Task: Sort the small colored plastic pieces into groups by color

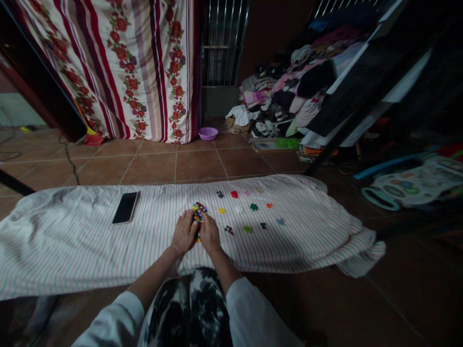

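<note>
The left hand [183,231] and right hand [209,232] lie palm down, fingers stretched forward rather than curled, flanking a mixed heap of small coloured pieces [198,211] on a striped cloth [83,241]. Both touch its edges; whether either pinches a single piece cannot be told. A few more pieces show in the gap between the hands, nearer the body.

Each piece is probably very light, hard like plastic and not fragile, perhaps slick enough to skate out from under a fingertip. One alone is best taken by its sides between thumb and forefinger; the heap, being loose, would suit cupped palms or a sideways sweep. The soft, slightly rumpled cloth should check rolling, though its folds could tip or catch a piece.

The heap is a tight jumble of yellow, red, blue, white, black and other colours; the pieces' exact shape is too small to make out. Rightward, single-colour clusters sit apart in loose rows: among them a dark brown cluster [228,230], yellow cluster [221,210], red cluster [234,194], lime cluster [247,229], deep green cluster [253,206], orange cluster [269,205] and grey-blue cluster [280,220].

Well to the left lies a smartphone [126,208], its screen dark. Beyond, on the tiled floor [197,164], stands a purple basin [208,133].
</note>
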`<move>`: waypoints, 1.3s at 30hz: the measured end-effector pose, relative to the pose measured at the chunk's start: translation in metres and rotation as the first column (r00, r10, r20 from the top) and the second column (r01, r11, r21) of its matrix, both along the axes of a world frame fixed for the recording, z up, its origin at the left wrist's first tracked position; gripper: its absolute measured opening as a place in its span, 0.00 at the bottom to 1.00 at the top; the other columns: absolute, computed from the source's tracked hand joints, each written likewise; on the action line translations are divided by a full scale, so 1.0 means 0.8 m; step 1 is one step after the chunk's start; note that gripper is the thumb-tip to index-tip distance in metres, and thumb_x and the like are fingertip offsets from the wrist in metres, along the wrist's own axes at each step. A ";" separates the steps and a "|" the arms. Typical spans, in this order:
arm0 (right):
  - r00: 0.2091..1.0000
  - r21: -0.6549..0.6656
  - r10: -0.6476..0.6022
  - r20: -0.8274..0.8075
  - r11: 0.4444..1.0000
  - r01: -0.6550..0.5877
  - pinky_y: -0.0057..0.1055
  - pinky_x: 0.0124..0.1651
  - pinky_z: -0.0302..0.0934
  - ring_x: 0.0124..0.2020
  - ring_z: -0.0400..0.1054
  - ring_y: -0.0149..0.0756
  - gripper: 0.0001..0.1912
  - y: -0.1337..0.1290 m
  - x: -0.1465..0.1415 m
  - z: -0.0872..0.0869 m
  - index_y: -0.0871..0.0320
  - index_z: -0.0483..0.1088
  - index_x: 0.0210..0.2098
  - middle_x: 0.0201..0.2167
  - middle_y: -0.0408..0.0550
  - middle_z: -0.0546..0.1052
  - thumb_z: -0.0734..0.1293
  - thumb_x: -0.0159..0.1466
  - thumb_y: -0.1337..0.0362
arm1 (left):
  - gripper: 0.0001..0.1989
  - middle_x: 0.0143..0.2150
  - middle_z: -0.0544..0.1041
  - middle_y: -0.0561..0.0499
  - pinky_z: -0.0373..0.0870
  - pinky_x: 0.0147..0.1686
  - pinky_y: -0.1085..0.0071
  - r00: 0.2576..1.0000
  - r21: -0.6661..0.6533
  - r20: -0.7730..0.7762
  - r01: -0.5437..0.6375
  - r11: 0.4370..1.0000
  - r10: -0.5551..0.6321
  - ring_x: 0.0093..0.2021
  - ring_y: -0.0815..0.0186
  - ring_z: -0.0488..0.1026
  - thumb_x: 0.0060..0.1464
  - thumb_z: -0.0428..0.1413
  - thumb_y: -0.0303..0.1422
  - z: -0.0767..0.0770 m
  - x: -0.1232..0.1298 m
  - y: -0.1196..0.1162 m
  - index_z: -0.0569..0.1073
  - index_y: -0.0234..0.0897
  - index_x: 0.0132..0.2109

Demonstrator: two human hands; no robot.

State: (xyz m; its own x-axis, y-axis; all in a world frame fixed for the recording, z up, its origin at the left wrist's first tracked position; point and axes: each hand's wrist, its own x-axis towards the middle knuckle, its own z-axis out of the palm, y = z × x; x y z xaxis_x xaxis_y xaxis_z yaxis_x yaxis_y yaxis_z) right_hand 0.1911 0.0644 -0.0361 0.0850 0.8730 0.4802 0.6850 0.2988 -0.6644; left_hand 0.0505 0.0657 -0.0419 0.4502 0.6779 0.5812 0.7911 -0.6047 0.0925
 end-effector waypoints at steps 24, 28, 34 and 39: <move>0.999 -0.016 -0.014 -0.051 1.000 0.013 0.40 0.57 0.62 0.53 0.67 0.39 0.23 -0.003 -0.002 0.010 0.63 0.68 0.55 0.49 0.56 0.75 0.50 0.66 0.69 | 0.32 0.66 0.59 0.33 0.52 0.63 0.51 0.971 -0.033 -0.095 -0.225 0.974 0.221 0.70 0.51 0.47 0.62 0.46 0.42 0.015 -0.028 -0.088 0.52 0.28 0.67; 0.999 -0.001 0.015 -0.043 1.000 -0.015 0.40 0.58 0.62 0.53 0.67 0.38 0.23 -0.006 -0.001 0.013 0.60 0.67 0.56 0.50 0.54 0.75 0.51 0.67 0.69 | 0.32 0.67 0.57 0.34 0.50 0.64 0.52 0.969 -0.034 -0.155 -0.202 0.979 0.195 0.70 0.52 0.47 0.61 0.46 0.43 0.007 -0.045 -0.092 0.54 0.31 0.67; 0.999 0.046 0.009 -0.045 0.999 -0.007 0.43 0.59 0.61 0.54 0.66 0.38 0.23 -0.003 -0.001 0.009 0.60 0.68 0.55 0.50 0.54 0.74 0.50 0.67 0.69 | 0.41 0.66 0.59 0.33 0.49 0.63 0.51 0.966 -0.059 -0.198 -0.184 0.981 0.169 0.68 0.49 0.51 0.56 0.44 0.57 -0.011 -0.052 -0.084 0.55 0.32 0.66; 1.000 0.140 -0.001 -0.013 0.990 0.003 0.47 0.60 0.58 0.57 0.62 0.40 0.23 0.003 0.000 0.005 0.62 0.69 0.53 0.53 0.56 0.72 0.50 0.66 0.70 | 0.43 0.66 0.61 0.34 0.50 0.62 0.51 0.956 -0.139 -0.214 -0.232 0.963 0.199 0.68 0.49 0.52 0.54 0.41 0.61 -0.016 -0.052 -0.077 0.59 0.33 0.65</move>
